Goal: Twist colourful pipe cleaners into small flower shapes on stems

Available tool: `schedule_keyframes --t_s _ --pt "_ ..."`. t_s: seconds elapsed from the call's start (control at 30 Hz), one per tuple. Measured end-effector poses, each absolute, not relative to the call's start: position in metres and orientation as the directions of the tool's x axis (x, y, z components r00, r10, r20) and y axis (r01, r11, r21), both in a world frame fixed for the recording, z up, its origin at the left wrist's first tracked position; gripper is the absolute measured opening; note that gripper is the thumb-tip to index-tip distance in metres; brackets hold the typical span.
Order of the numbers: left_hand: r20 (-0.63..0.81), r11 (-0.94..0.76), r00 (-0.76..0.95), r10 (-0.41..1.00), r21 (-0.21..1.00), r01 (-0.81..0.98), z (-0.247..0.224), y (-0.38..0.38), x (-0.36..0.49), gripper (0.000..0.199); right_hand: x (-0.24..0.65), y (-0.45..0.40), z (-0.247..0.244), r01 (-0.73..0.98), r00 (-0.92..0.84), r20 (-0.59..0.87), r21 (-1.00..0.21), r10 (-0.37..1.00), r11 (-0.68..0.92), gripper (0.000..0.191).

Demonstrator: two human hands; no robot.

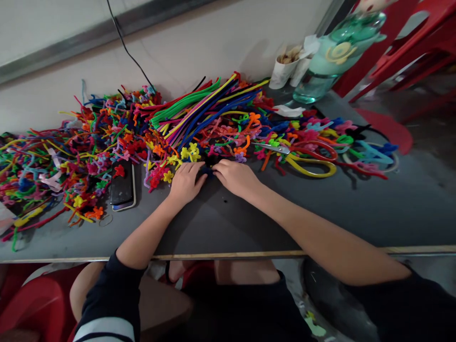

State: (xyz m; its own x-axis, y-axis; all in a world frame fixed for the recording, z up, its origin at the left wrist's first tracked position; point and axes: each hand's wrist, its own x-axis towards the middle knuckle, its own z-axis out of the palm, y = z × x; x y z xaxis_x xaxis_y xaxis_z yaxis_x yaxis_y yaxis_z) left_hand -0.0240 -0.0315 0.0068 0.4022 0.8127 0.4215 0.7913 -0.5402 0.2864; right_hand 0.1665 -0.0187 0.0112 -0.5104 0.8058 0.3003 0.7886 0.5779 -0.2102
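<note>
Both hands meet near the middle of the grey table, just in front of a heap of colourful pipe cleaners (pixel 117 123). My left hand (pixel 187 181) has its fingers curled at a small dark blue or black fuzzy piece (pixel 207 170). Opposite it, my right hand (pixel 235 176) pinches at the same dark piece, whose shape is too small to make out. Yellow pipe-cleaner flowers (pixel 190 152) lie right behind my left hand. A bundle of straight pipe cleaners (pixel 188 107) rests on top of the heap.
Scissors (pixel 313 159) with red and yellow handles lie right of the hands. A phone (pixel 123 187) is on the left. At the back right stand a green water bottle (pixel 320 71) and paper cups (pixel 281 71). The table's front edge (pixel 228 255) runs below the forearms.
</note>
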Motion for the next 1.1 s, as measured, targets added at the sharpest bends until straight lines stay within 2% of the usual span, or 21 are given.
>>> schedule_keyframes --t_s 0.1,0.17,0.27,0.4,0.53,0.63,0.8,0.9,1.0,1.1 --pt "0.405 -0.475 0.308 0.861 0.424 0.771 0.005 -0.032 -0.022 0.040 0.166 -0.020 0.011 0.730 -0.545 0.390 -0.214 0.742 0.649 0.024" --pt "0.347 -0.420 0.261 0.901 0.540 0.730 0.004 -0.032 -0.021 0.031 0.162 -0.021 0.012 0.686 -0.546 0.437 -0.257 0.715 0.681 0.026" --pt "0.267 -0.334 0.201 0.942 0.704 0.628 0.004 -0.031 -0.020 0.017 0.158 -0.022 0.013 0.662 -0.474 0.488 -0.352 0.733 0.662 0.025" --pt "0.236 -0.282 0.155 0.959 0.839 0.466 0.005 -0.030 -0.020 0.020 0.159 -0.022 0.009 0.659 -0.411 0.471 -0.437 0.780 0.612 0.022" --pt "0.192 -0.213 0.091 0.977 0.896 0.391 0.004 -0.028 -0.019 0.027 0.164 -0.021 0.007 0.638 -0.402 0.503 -0.445 0.765 0.628 0.025" --pt "0.176 -0.187 0.064 0.982 0.913 0.361 0.003 -0.028 -0.019 0.034 0.168 -0.018 0.011 0.607 -0.466 0.524 -0.397 0.713 0.689 0.028" --pt "0.204 -0.233 0.122 0.971 0.918 0.322 0.007 -0.029 -0.018 0.034 0.174 -0.015 0.018 0.620 -0.474 0.567 -0.328 0.673 0.713 0.030" --pt "0.214 -0.261 0.181 0.960 0.916 0.303 0.011 -0.031 -0.019 0.030 0.176 -0.012 0.017 0.628 -0.415 0.589 -0.366 0.693 0.687 0.028" --pt "0.206 -0.265 0.219 0.954 0.920 0.290 0.013 -0.032 -0.021 0.029 0.174 -0.010 0.011 0.587 -0.398 0.560 -0.454 0.727 0.671 0.028" --pt "0.182 -0.223 0.155 0.971 0.924 0.311 0.011 -0.032 -0.022 0.030 0.169 -0.008 0.002 0.535 -0.414 0.518 -0.526 0.748 0.661 0.027"
